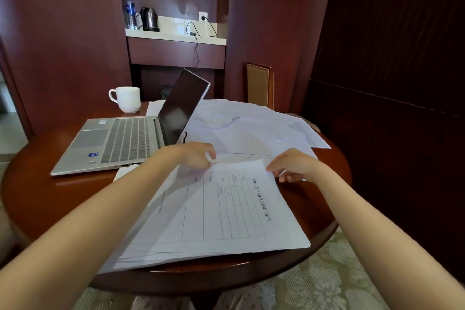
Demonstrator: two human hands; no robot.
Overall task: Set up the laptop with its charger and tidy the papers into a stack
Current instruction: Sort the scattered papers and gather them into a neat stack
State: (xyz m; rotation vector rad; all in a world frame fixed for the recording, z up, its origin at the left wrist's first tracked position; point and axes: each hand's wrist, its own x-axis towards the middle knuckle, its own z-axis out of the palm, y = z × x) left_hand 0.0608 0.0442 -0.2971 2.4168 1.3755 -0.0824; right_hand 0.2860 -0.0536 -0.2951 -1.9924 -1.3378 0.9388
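Note:
A silver laptop (118,142) lies open on the left of the round wooden table (63,199), its dark screen tilted far back. A black charger cable (196,50) hangs from a wall socket down behind the screen. A stack of printed sheets (216,211) lies at the front of the table. My left hand (195,155) pinches the stack's far left corner. My right hand (294,165) pinches its far right corner. More loose papers (246,128) are spread behind the stack.
A white mug (127,98) stands at the table's far left edge. A chair back (259,85) rises behind the papers. On the wall shelf (173,35) sit a kettle (149,19) and a water bottle (130,12). Patterned carpet lies below the table.

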